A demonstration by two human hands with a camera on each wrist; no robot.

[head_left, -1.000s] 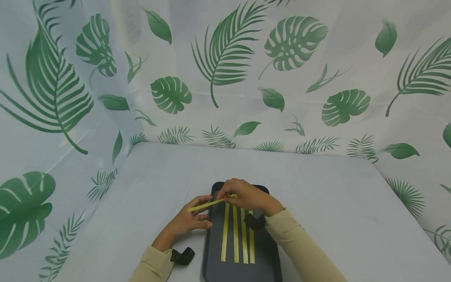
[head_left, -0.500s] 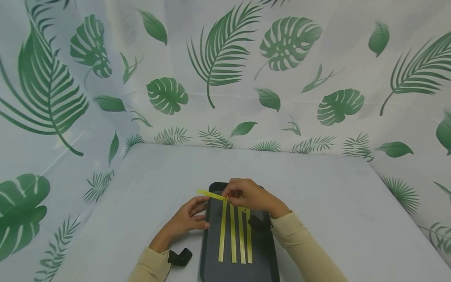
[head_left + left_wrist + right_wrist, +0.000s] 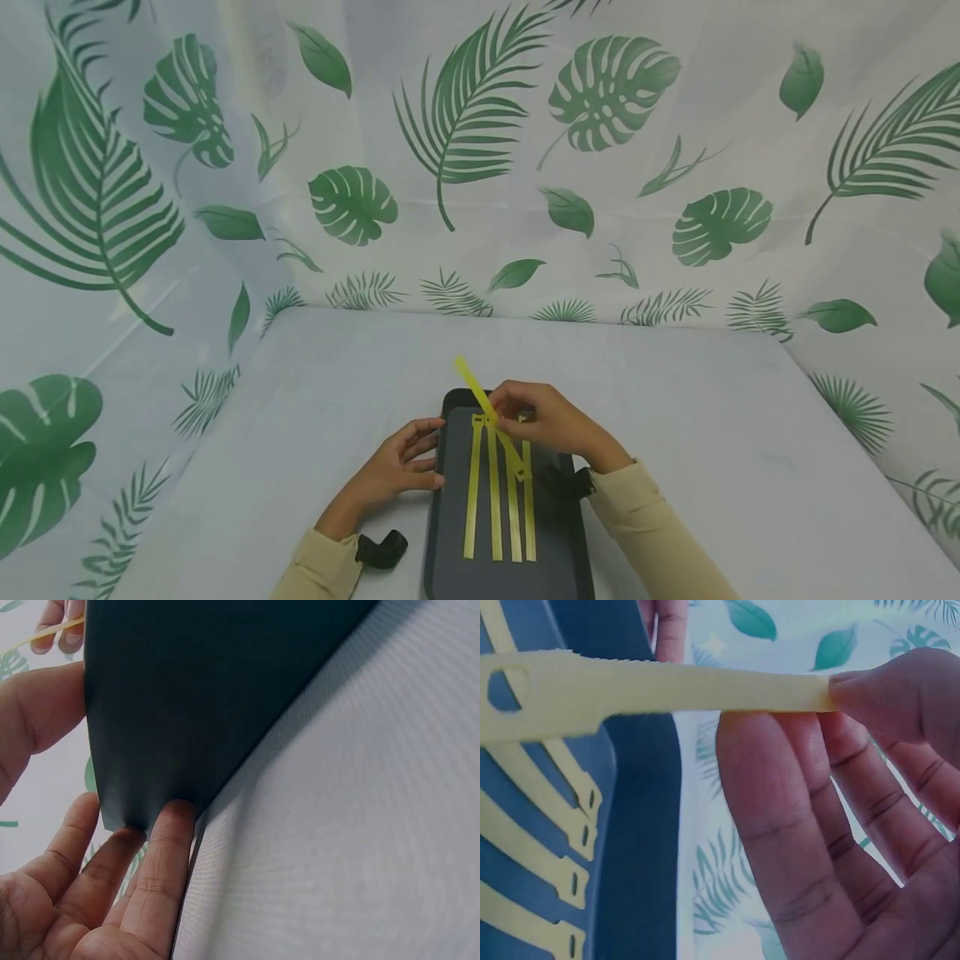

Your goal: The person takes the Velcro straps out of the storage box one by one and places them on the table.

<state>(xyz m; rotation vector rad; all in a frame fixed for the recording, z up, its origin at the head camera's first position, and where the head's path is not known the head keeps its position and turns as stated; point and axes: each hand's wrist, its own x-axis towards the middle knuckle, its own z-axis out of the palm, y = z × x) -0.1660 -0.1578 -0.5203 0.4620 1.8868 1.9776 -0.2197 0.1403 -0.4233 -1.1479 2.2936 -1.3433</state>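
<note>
My right hand (image 3: 551, 421) pinches a yellow strip (image 3: 474, 387) between thumb and fingers, tilted over the far end of a dark tray (image 3: 487, 577). In the right wrist view, the strip (image 3: 697, 688) has a slotted, wider end at the left. Several yellow strips (image 3: 471, 500) lie side by side lengthwise in the tray, slotted ends at the far side. My left hand (image 3: 393, 467) has its fingers spread against the tray's left side; in the left wrist view, the fingertips of that hand (image 3: 112, 877) touch the dark tray wall (image 3: 180, 697).
A white cloth-covered table (image 3: 675, 433) surrounds the tray. A backdrop printed with green leaves (image 3: 480, 217) rises behind and at both sides. Black bands with dark devices (image 3: 382, 550) sit on both wrists.
The held strip has swung from pointing left to pointing away, over the tray, as my right hand moved slightly right. My left hand stays at the tray's side.
</note>
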